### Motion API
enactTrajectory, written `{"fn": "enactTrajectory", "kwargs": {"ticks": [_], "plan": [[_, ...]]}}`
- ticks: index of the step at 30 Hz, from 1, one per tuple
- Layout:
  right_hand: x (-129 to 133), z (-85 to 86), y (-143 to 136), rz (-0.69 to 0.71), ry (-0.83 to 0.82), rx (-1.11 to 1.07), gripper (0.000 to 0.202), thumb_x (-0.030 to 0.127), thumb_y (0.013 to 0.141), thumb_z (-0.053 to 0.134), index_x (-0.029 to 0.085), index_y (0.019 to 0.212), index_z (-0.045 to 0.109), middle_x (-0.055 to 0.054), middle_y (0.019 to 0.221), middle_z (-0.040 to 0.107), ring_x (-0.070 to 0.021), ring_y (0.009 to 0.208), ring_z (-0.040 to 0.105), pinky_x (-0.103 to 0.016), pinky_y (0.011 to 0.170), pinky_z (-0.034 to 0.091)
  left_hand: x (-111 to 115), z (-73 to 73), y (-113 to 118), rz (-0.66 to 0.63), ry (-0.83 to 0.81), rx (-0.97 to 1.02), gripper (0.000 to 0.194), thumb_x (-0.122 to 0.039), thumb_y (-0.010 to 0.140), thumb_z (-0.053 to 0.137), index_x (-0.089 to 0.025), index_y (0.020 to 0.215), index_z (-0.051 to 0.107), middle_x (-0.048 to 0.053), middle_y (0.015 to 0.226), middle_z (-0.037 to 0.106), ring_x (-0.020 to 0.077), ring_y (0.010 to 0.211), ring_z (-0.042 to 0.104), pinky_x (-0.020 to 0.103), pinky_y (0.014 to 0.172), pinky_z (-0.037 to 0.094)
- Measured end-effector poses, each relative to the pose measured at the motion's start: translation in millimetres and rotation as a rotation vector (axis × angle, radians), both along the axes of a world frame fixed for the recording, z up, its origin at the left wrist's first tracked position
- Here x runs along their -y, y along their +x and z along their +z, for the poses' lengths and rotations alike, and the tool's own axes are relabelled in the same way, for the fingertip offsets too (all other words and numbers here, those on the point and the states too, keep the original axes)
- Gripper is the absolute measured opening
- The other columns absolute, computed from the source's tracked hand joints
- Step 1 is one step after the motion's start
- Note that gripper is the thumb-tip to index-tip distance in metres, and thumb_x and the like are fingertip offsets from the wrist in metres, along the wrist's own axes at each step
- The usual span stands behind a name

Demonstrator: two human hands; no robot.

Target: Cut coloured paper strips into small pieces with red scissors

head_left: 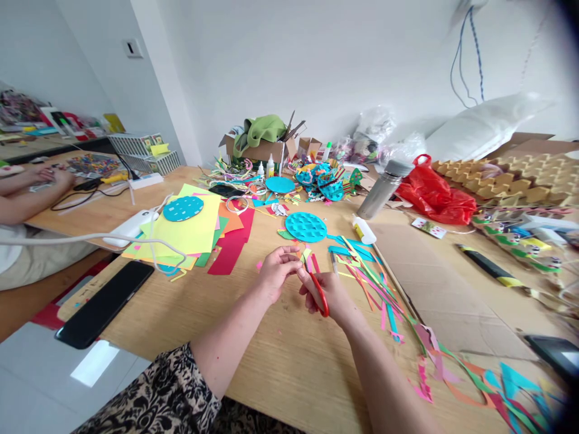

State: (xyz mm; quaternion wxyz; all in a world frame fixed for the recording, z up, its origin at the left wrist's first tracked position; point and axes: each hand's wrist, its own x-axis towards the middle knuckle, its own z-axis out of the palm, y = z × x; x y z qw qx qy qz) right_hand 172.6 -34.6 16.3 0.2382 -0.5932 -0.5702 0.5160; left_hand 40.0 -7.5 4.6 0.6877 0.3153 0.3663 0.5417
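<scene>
Red-handled scissors are held in my right hand, their blades pointing up and away from me. My left hand is closed in a pinch just left of the blades; what lies between its fingertips is too small to make out. A small pale yellow-green paper piece shows at the scissor tips. Beyond my hands lies a round blue piece with a scale-like surface, with a green leaf-like bit at its left. Blue paper strips and a utility knife lie to its right.
Coloured paper sheets and a black phone lie left. Cardboard, a steel bottle, a red bag and paper strips are right. A craft-filled box stands behind. Another person's hands are far left.
</scene>
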Motion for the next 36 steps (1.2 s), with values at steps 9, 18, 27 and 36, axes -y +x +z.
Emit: {"fn": "enactTrajectory", "kwargs": {"ticks": [9,18,27,36], "plan": [[-0.8,0.3,1.4,0.022,0.004,0.022,0.053,0.064,0.075,0.053,0.014,0.059,0.057,-0.002,0.040,0.056,-0.0113,0.033,0.051,-0.019,0.032,0.034,-0.4,2.1,-1.7,-0.006,-0.022,0.008,0.036,-0.010,0.057,0.069,-0.013,0.091,0.059,-0.001,0.064,0.059,0.0092,0.059,0.056,0.023,0.060,0.042],[-1.1,-3.8,1.7,0.022,0.001,0.013,0.052,0.063,0.076,0.054,0.013,0.061,0.059,-0.002,0.041,0.056,-0.0115,0.033,0.052,-0.020,0.032,0.035,-1.8,-1.3,-2.5,-0.030,-0.024,0.008,0.041,-0.008,0.056,0.071,-0.013,0.094,0.058,-0.002,0.066,0.059,0.0091,0.061,0.057,0.022,0.062,0.043],[-1.0,-2.3,2.2,0.026,-0.001,0.020,0.052,0.064,0.075,0.054,0.014,0.059,0.056,-0.002,0.040,0.055,-0.0106,0.032,0.050,-0.019,0.031,0.033,-1.6,-0.8,-3.2,-0.034,-0.026,0.018,0.042,-0.009,0.054,0.072,-0.014,0.094,0.059,-0.002,0.067,0.059,0.0090,0.061,0.057,0.022,0.062,0.043],[-1.8,-6.4,3.3,0.042,0.017,0.011,0.052,0.064,0.075,0.054,0.014,0.058,0.055,-0.002,0.040,0.055,-0.0108,0.032,0.051,-0.018,0.031,0.034,-0.7,2.7,-3.1,-0.011,-0.029,0.013,0.041,-0.010,0.055,0.070,-0.013,0.094,0.057,-0.001,0.065,0.059,0.0095,0.059,0.056,0.023,0.061,0.042]]}}
